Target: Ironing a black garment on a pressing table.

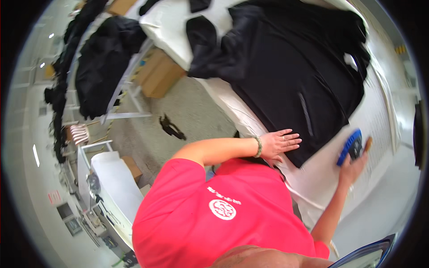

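Lying on the white surface [374, 114], the black garment [299, 76] is extending beneath the left hand [280, 144], its fingers empty, slightly parted; the right hand [352, 169] is gripping a blue-and-black tool [353, 146] just beside it. Bracing the cloth flat is probably serving best.

Garment [286, 67] up top's mostly black, cloth [321, 163] around it's white. Tool [356, 146] at right: blue and dark grey. Shirt [268, 214] at bottom's bright red, white emblem [222, 209]. Bundle [80, 134] mid-left's got brown-and-white stripes.
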Demonstrator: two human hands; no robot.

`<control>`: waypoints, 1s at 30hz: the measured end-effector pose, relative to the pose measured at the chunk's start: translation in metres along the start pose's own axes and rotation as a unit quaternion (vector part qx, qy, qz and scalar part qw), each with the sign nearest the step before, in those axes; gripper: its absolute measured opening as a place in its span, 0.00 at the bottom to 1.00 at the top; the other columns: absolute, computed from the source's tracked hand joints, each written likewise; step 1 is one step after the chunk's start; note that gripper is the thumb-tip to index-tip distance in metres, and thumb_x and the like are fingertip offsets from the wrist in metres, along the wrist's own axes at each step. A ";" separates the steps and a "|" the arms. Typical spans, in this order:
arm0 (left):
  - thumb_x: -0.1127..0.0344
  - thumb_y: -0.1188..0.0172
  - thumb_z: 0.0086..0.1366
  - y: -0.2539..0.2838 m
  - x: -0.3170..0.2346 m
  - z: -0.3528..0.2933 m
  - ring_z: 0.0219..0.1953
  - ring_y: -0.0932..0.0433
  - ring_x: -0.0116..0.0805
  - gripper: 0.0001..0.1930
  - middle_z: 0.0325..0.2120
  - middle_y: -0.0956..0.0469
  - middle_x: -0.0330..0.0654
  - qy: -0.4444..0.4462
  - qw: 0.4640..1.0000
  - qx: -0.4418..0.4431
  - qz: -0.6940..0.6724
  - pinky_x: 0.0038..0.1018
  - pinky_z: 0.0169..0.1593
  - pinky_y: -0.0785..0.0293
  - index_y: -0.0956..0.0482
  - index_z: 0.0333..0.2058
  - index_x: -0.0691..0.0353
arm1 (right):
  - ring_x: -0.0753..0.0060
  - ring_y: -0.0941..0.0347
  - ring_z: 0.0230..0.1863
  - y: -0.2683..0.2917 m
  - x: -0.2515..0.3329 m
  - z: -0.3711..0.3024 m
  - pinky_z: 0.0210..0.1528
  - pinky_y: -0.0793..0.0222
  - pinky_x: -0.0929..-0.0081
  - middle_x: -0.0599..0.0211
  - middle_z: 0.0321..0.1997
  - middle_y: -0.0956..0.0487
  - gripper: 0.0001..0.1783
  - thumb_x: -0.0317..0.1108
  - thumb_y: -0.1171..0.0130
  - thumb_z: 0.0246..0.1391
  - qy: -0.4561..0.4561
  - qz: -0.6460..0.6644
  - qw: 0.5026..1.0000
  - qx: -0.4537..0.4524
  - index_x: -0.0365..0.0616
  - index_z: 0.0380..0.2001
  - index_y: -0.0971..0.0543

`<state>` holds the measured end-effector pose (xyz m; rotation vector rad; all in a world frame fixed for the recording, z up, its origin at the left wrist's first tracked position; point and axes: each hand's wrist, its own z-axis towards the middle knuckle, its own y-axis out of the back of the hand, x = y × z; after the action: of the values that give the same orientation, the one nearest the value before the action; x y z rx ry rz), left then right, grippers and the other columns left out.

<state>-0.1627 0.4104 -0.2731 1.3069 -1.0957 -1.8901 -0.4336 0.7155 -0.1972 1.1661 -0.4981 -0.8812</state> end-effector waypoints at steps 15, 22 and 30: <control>0.43 0.38 0.62 0.019 -0.011 0.011 0.77 0.51 0.44 0.44 0.73 0.44 0.47 0.062 0.998 0.022 0.012 0.45 0.77 0.60 0.41 0.71 0.60 | 0.46 0.18 0.42 0.013 0.001 0.039 0.44 0.24 0.52 0.50 0.40 0.17 0.23 0.48 0.39 0.62 -0.221 0.021 0.954 0.203 0.38 0.46 0.25; 0.54 0.33 0.60 0.010 -0.025 0.035 0.66 0.32 0.45 0.32 0.61 0.27 0.46 -0.030 0.984 -0.114 -0.133 0.44 0.70 0.40 0.26 0.60 0.60 | 0.83 0.30 0.22 0.021 -0.030 0.028 0.23 0.35 0.78 0.71 0.20 0.28 0.17 0.42 0.32 0.60 -0.468 0.441 0.685 0.342 0.44 0.31 0.28; 0.57 0.28 0.63 0.124 0.113 -0.121 0.24 0.24 0.24 0.20 0.29 0.19 0.40 0.634 0.661 -0.369 -0.155 0.22 0.29 0.27 0.21 0.43 0.68 | 0.63 0.20 0.26 0.106 0.152 0.048 0.31 0.25 0.64 0.60 0.26 0.19 0.23 0.38 0.31 0.58 -0.134 0.305 0.918 0.213 0.44 0.54 0.23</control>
<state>-0.0869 0.2209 -0.2383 1.7474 0.6028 -0.8499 -0.3453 0.5789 -0.0961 1.1741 -1.2528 -0.3872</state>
